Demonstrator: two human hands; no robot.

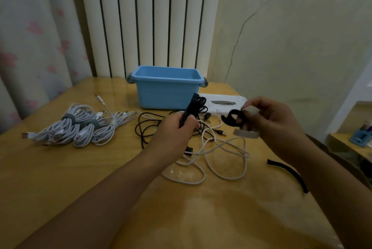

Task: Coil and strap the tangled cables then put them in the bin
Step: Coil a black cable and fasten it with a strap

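Wooden table (60,178) underfoot of it all, loose white cable (221,176) sprawled nearest. Above that, the left hand (177,127) grips the coiled black cable (193,107) upright, its long axis tilting up and away. Just to its right, the right hand (273,119) pinches a black strap (231,118), nearly level with the coil's middle. Beyond the coil sits the blue bin (165,91).

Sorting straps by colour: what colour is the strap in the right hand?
Black strap, pinched by the right hand; head view.
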